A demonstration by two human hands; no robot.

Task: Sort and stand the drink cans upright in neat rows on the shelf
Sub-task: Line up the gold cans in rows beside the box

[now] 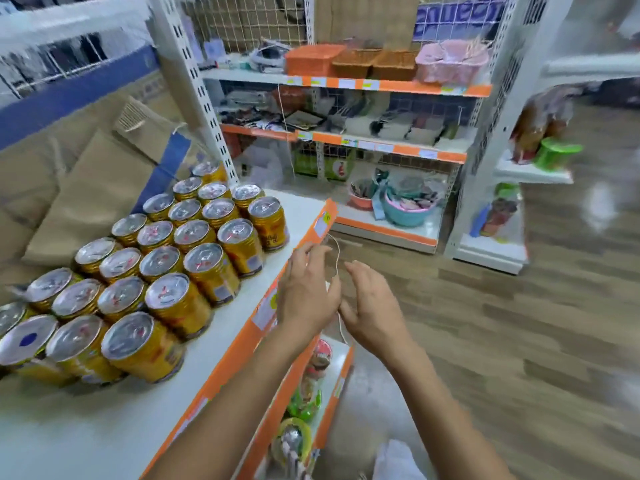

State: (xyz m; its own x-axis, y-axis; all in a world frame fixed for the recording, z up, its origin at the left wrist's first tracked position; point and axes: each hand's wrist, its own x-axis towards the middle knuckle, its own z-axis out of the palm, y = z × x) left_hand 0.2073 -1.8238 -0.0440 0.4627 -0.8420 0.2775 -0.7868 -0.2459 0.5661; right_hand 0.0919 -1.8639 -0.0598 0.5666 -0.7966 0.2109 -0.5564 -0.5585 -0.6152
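Observation:
Several gold drink cans (180,258) with silver tops stand upright in neat rows on the white shelf (166,407), filling its left and back part. My left hand (306,289) hovers at the shelf's orange front edge (298,251), fingers spread and relaxed, holding nothing. My right hand (375,306) floats just right of it over the floor, fingers also loose and empty. A thin white cord (337,268) hangs between the two hands. Neither hand touches a can.
Flattened cardboard (86,188) lies behind the cans. A lower shelf (332,379) under my arms holds packaged goods. Across the aisle stand racks with orange baskets (313,60) and bowls (408,211). Wood-pattern floor (519,341) spreads to the right.

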